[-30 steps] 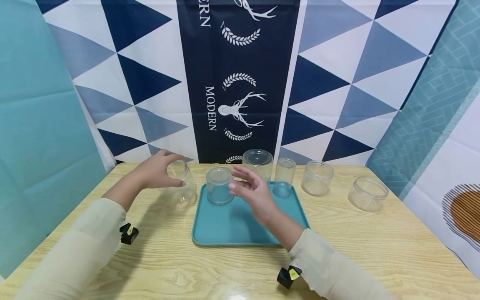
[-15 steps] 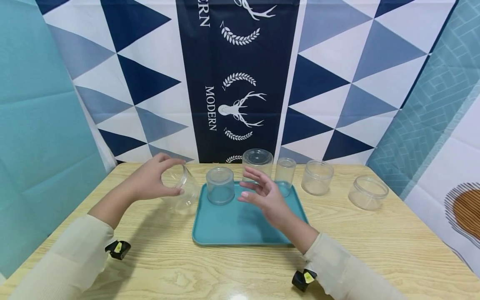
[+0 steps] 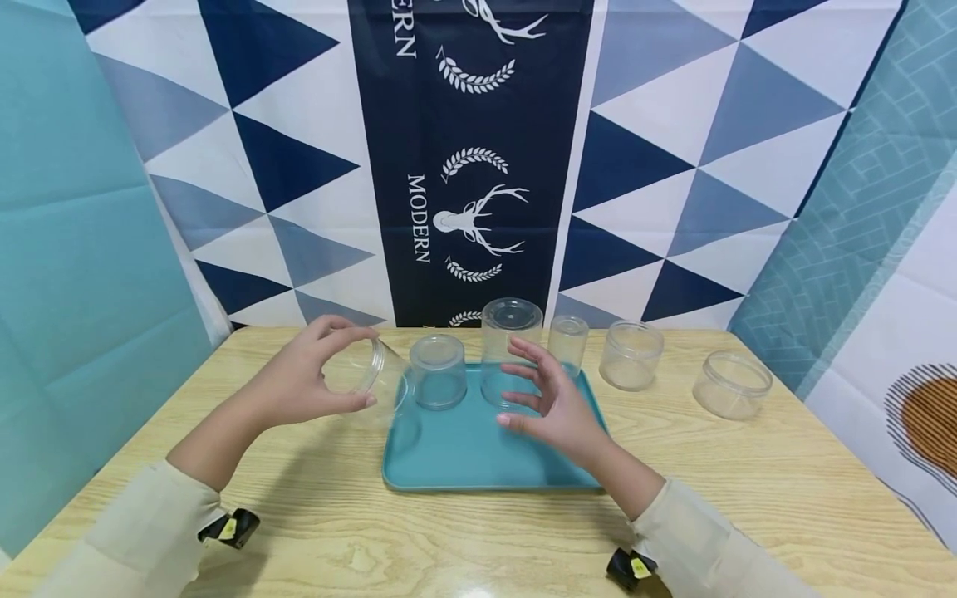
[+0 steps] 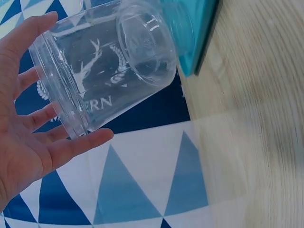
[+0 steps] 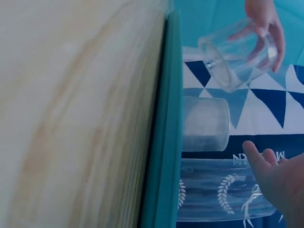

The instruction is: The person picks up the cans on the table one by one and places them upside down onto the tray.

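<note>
My left hand (image 3: 299,382) grips a clear plastic jar (image 3: 392,378) around its rim, fingers and thumb on opposite sides. Tilted on its side, the jar (image 4: 118,61) points its base toward the teal tray (image 3: 449,469) and hangs over the tray's left edge. My right hand (image 3: 557,407) is held above the tray with fingers spread and nothing in them, in front of a large upside-down jar (image 3: 512,320). A smaller upside-down jar (image 3: 438,374) stands at the tray's back left. At its back right is a narrow upside-down jar (image 3: 568,336).
Right of the tray, a clear jar (image 3: 631,357) and a lower, wide jar (image 3: 733,386) stand on the wooden table (image 3: 336,531). A patterned cloth (image 3: 478,166) hangs behind the table.
My left hand has moved slightly right and down, bringing the jar to the tray's edge and tipping it further onto its side. My right hand has drawn away to the right.
</note>
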`<state>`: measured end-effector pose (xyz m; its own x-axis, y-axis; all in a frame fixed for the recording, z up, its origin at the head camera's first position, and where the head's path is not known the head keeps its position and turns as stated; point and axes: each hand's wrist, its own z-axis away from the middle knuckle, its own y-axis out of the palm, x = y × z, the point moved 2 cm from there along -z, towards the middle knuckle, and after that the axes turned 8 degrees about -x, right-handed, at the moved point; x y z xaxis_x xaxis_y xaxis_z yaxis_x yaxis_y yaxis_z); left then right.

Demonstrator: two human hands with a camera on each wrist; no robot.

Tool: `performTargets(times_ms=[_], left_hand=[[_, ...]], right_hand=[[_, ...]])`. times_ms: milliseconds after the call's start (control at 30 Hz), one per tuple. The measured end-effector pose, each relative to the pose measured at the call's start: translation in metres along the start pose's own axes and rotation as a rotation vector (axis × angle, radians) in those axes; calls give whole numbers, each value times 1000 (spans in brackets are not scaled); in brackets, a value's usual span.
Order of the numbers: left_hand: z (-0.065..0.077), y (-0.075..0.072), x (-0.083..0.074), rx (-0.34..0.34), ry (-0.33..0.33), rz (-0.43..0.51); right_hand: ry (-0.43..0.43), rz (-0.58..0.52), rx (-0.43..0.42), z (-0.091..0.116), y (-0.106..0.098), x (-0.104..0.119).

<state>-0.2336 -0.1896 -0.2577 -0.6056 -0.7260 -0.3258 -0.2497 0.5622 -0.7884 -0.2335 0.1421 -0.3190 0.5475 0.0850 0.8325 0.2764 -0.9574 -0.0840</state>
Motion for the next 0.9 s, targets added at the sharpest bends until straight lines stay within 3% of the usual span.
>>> performTargets(times_ms=[133,233,367,633,733,900], left_hand=[[2,3,-9,-21,34,46],[3,5,-16,-34,55,67],[3,7,-27,-60,77,89],[0,13,-46,-133,158,129],[0,15,-54,-159,184,151],[-1,21,-67,-182,236,176]], right_hand=[[-90,92,40,4,3,0],[-97,132,54,5,6,1],[-91,160,74,7,10,6],[-217,147,91,3,10,16],[-155,39,109,2,11,16],[43,-198,109,2,13,11]])
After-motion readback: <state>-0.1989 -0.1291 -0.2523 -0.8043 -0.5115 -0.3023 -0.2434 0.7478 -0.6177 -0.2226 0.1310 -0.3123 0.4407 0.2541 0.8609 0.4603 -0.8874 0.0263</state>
